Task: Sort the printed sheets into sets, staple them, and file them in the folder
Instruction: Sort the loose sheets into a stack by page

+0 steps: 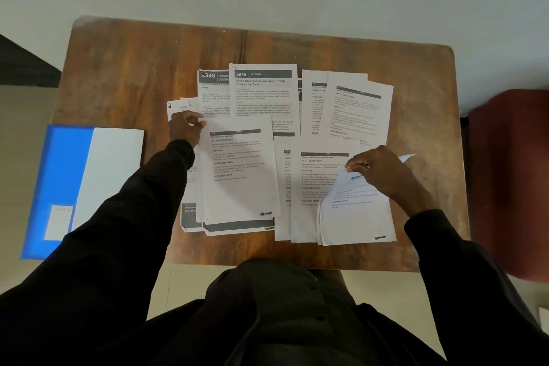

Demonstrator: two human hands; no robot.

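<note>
Printed sheets [263, 92] lay overlapping across the middle of a table [118, 83], in two rows. A folder [89, 181] lay apart from them at the table's left edge, partly overhanging it. The left hand [184, 128] pinched the far left corner of the near-left sheet [237, 181]. The right hand [377, 169] pinched a curled sheet [356, 211] at the near right.

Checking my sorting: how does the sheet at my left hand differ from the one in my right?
The left-hand sheet lies flat, the left hand pinching its top-left corner; the right-hand sheet is curled, its top edge lifted by the right hand. Both are printed white pages.
</note>
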